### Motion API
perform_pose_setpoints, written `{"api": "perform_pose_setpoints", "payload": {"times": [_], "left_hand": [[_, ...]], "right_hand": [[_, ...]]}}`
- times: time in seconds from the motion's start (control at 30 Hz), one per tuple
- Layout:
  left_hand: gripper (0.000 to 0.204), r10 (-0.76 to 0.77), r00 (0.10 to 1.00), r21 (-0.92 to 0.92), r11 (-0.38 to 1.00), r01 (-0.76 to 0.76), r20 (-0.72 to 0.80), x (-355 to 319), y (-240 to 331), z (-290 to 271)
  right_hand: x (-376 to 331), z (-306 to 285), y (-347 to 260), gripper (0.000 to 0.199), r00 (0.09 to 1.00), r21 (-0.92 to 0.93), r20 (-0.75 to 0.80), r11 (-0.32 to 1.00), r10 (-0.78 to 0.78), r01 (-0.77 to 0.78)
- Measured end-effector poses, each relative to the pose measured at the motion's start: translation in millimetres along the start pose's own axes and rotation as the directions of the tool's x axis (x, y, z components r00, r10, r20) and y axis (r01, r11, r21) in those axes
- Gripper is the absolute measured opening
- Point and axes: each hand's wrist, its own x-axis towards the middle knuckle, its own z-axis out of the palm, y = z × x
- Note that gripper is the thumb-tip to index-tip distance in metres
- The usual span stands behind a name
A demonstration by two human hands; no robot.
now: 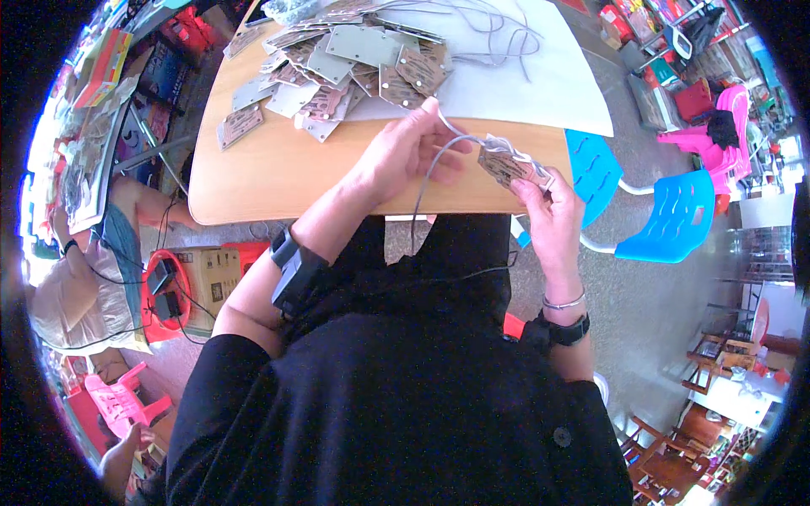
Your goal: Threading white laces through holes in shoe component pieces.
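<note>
My right hand (553, 215) grips a small flat brownish card (504, 165) with printed marks, pinched at its lower right between thumb and fingers. Pale grey cord (515, 150) is wrapped along the card's upper edge. From there a loose grey cord (424, 181) loops left and hangs past the table's front edge. My left hand (405, 156) is just left of the card, thumb and fingers spread apart. A piece of the cord passes by its thumb tip; whether it touches is unclear. Beyond the left hand lies a heap of similar flat cards (353, 46), some showing plain grey sides.
The wooden table (253, 185) carries a white sheet (540, 93) with loose grey cords (498, 34) on it. Blue chairs (666, 219) stand at the right. On the left are a seated person (80, 282), a red basin (169, 291) and a cardboard box (207, 282).
</note>
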Motion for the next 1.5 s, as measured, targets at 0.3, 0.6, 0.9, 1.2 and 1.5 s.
{"api": "perform_pose_setpoints", "payload": {"times": [0.3, 0.6, 0.9, 1.2, 1.5], "left_hand": [[0.031, 0.254, 0.966, 0.913, 0.403, -0.070, -0.038, 5.6, 5.1, -2.5], [0.021, 0.652, 0.461, 0.784, -0.368, -0.501, 0.601, 2.4, -0.8, 26.8], [0.014, 0.256, 0.852, 0.877, 0.031, -0.479, 0.456, -8.8, 0.1, 11.0], [0.015, 0.270, 0.869, 0.876, 0.138, -0.462, 0.416, -13.4, -6.1, 29.1], [0.011, 0.420, 0.781, 0.881, -0.123, -0.456, 0.463, -25.4, -4.0, 40.2]], "right_hand": [[-20.8, -16.7, -6.3, 0.016, 0.997, 0.036, 0.074, 0.999, 0.009, -0.012], [-22.8, -28.1, 3.4, 0.019, 0.997, -0.077, 0.071, 0.996, -0.027, 0.033], [-32.9, -32.6, -8.8, 0.015, 0.983, -0.092, 0.150, 0.988, -0.106, 0.121], [-24.3, -25.5, 11.6, 0.024, 0.980, -0.136, 0.129, 0.976, -0.151, 0.169], [-19.0, -17.8, -3.2, 0.015, 0.997, 0.371, 0.056, 0.928, -0.050, 0.025]]}}
